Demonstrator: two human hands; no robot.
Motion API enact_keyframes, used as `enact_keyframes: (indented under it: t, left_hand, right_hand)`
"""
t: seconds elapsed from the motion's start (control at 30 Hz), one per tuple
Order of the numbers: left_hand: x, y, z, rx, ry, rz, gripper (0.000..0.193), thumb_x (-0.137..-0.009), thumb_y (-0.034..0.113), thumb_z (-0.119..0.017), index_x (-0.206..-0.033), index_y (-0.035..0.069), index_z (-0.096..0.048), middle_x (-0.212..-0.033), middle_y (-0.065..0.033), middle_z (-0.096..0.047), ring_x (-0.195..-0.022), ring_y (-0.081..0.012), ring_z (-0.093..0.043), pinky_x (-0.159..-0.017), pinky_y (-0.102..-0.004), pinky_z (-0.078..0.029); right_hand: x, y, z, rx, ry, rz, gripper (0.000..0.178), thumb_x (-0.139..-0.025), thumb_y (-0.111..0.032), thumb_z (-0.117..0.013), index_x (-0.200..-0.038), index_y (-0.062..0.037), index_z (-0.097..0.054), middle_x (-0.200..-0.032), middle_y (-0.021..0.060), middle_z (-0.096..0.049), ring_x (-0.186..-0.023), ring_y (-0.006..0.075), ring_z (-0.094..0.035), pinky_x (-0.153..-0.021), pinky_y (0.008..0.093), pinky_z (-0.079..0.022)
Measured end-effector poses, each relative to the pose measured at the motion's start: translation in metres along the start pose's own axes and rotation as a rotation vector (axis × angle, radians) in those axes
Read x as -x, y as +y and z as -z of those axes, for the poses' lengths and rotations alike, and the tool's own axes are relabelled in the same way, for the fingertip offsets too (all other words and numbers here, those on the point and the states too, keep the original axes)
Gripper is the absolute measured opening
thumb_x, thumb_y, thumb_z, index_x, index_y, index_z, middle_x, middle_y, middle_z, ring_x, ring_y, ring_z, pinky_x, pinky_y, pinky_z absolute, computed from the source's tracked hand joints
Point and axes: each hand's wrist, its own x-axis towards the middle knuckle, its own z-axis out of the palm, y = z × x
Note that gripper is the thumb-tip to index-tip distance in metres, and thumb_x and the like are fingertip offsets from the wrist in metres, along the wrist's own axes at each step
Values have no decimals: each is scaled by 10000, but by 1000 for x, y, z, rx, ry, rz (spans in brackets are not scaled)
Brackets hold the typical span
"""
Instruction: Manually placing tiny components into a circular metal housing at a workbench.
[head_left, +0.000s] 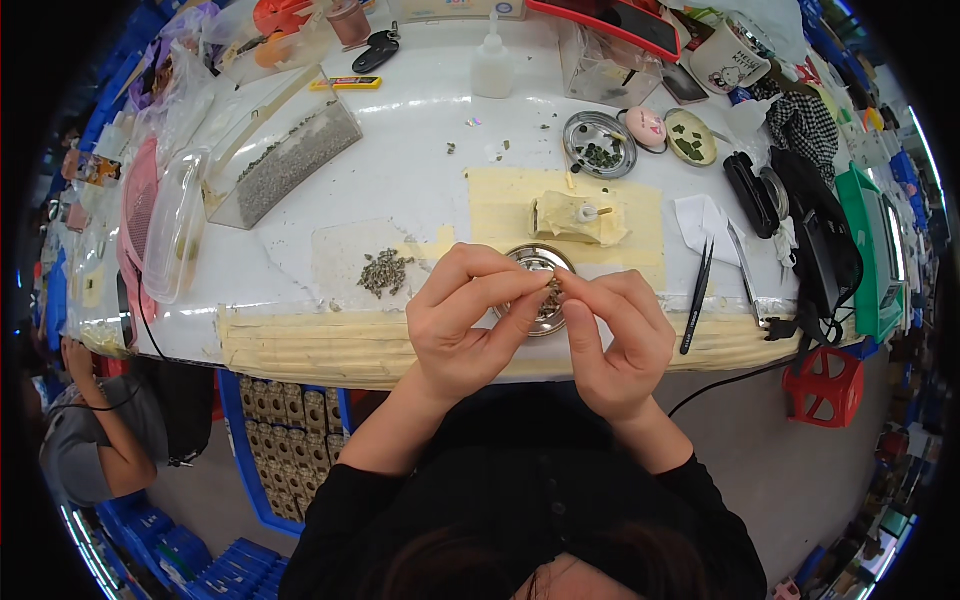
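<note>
My left hand [468, 318] and my right hand [620, 340] meet fingertip to fingertip above a round metal dish [541, 252] near the table's front edge. Both are pinched around something tiny and brownish at the fingertips, too small to name. Small pieces lie in the dish, partly hidden by my fingers. Left of my left hand, a pile of small grey-green pieces [384, 272] rests on a clear sheet. Just behind the dish stands a tape-wrapped block [575, 220] with a small white nozzle-like part on it.
Black tweezers [697, 300] and a metal tool [746, 270] lie at right. A clear bin of grey pieces [290, 160] stands at far left, a white squeeze bottle [492, 65] at the back. Below are a blue crate [240, 450] and a red stool [825, 385]; another person [100, 430] sits left.
</note>
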Motion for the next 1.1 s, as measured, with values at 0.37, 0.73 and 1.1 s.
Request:
enact_keyframes:
  t: [0.37, 0.73, 1.1]
  left_hand:
    - [-2, 3, -1, -39, 16, 48, 201, -750, -76, -737, -933, 4, -718, -844, -77, -636, -719, -157, -604, -600, -251, -473]
    - [1, 1, -3, -17, -38, -22, 249, -712, -79, -753, -938, 20, -722, -840, -73, -623, -722, -181, -598, -598, -271, -476]
    - [3, 0, -5, -113, -39, 29, 239, -715, -78, -734, -935, 13, -706, -841, -84, -625, -720, -205, -595, -614, -290, -479]
  right_hand:
    - [3, 3, -5, 64, 27, 116, 280, -775, -1, -726, -1054, 0, -728, -799, 63, -633, -677, 179, -562, -595, 276, -447]
    - [8, 6, 4, -770, -88, -585, 107, -941, -35, -627, -999, 42, -672, -896, 46, -665, -829, 98, -610, -785, 229, -477]
    - [0, 2, -5, 249, 54, 283, 282, -694, 20, -779, -968, -27, -735, -779, 45, -636, -648, 184, -563, -575, 288, -439]
